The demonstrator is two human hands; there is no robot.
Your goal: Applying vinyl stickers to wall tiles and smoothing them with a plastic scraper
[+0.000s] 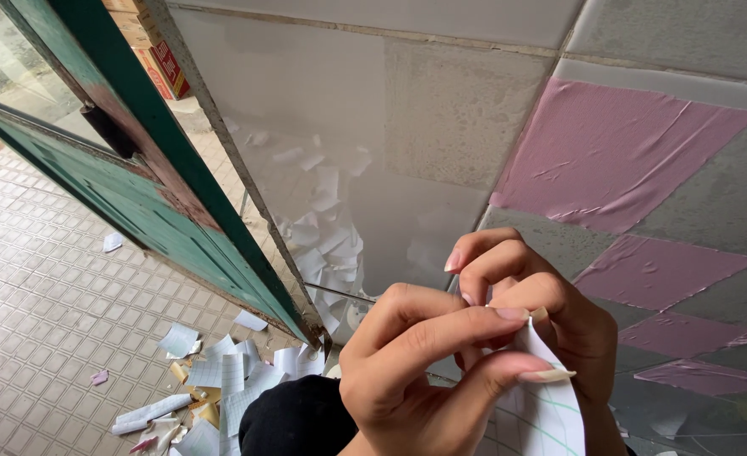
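My left hand (424,371) and my right hand (534,295) are close together at the lower middle, in front of a grey wall. Both pinch the top edge of a white sheet with a green grid (542,414), which hangs down below my fingers. My left thumb and forefinger press the sheet's corner, and my right fingers curl behind it. A black sleeve (293,418) covers my left wrist.
Pink diamond-shaped film pieces (614,152) are stuck on the grey wall. A green metal door (150,194) stands open at the left. Torn white backing paper scraps (213,380) lie on the tiled floor (44,287) below.
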